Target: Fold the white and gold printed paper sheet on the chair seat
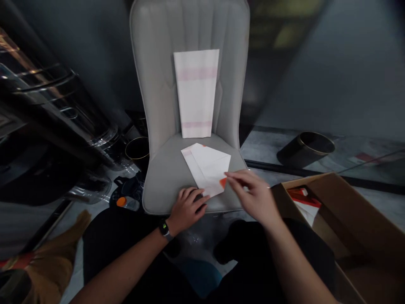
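On the chair [160, 181], a paper [196, 101] leans behind the envelope [212, 169], its near edge touched by the left hand [187, 209], fingers spread, while the right hand [258, 197], narrowed at the tab [222, 182], hold unclear, could tear it by pulling unevenly.

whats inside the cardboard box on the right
In the cardboard box, a red item and something white show near its far left corner. What they are, and whatever lies beneath them, can't be told. The box's near end is cut off by the picture edge.
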{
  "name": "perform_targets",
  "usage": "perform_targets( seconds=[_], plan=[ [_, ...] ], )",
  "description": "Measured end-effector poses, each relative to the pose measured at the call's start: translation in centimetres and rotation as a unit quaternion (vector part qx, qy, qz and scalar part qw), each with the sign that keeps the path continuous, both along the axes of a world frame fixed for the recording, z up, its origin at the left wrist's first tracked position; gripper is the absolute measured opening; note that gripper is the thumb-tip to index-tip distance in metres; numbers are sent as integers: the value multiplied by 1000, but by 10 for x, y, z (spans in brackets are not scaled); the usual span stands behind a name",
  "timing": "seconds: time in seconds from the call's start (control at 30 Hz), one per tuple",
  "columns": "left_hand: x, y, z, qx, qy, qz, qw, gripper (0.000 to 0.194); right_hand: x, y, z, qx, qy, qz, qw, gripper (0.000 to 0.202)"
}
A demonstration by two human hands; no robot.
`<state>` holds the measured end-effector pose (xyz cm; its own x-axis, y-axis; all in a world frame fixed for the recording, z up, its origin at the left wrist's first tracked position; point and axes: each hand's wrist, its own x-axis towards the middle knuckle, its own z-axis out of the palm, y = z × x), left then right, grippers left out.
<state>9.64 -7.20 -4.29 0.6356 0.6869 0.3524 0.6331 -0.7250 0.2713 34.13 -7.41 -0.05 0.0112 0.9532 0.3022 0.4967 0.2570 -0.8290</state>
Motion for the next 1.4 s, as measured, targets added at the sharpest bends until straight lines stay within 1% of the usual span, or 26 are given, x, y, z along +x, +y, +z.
perform_targets(
  seconds=[0.07, 0.17, 0.27, 0.33, 0.37, 0.43, 0.5, 0.57, 0.7, 0.8, 0.87, 0.97, 1.0, 1.03, 1.13, 1.27, 1.4],
  plan=[
    [1, 1, 1, -1, 1, -1, 1000, 32, -3, 5, -13, -55, 15, 9, 998, 29],
    [1, 3, 1, -3, -5, 2, 1000, 33, -5, 15, -35, -146, 43, 67, 986, 28],
    [2, 4, -1, -13, -39, 21, 999, 42, -1, 18, -48, -178, 67, 92, 978, 25],
    [1, 5, -2, -26, -67, 40, 997, 45, 4, 17, -51, -179, 75, 111, 975, 25],
    [0, 5, -2, -31, -73, 43, 996, 41, 6, 16, -51, -177, 77, 127, 973, 25],
    [-1, 5, -2, -32, -65, 28, 997, 28, 9, 16, -49, -173, 79, 158, 969, 26],
    [-2, 5, -2, -21, -50, 4, 999, 15, 11, 16, -48, -169, 78, 176, 967, 27],
    [-3, 5, -1, -9, -47, -10, 999, 11, 12, 16, -47, -167, 78, 183, 966, 27],
    [-1, 5, 1, -14, -73, -9, 997, 6, 11, 17, -45, -177, 76, 173, 966, 26],
    [1, 6, 2, -35, -100, 12, 994, 10, 8, 18, -42, -197, 68, 159, 965, 25],
    [3, 6, 2, -46, -111, 27, 992, 11, 4, 19, -41, -199, 60, 141, 968, 24],
    [4, 7, 0, -56, -117, 56, 990, 4, -2, 20, -42, -191, 47, 112, 974, 20],
    [4, 7, 0, -57, -116, 64, 990, 4, -4, 20, -44, -191, 44, 101, 975, 19],
    [4, 8, -1, -55, -113, 68, 990, 9, -6, 21, -45, -192, 40, 88, 977, 18],
    [5, 8, 0, -47, -91, 57, 993, 16, -11, 23, -51, -188, 22, 50, 981, 14],
    [5, 8, 3, -35, -76, 38, 996, 15, -17, 24, -56, -166, -16, 18, 986, 11],
    [5, 8, 3, -28, -75, 39, 996, 16, -19, 24, -58, -165, -35, 1, 986, 9]
  ],
)
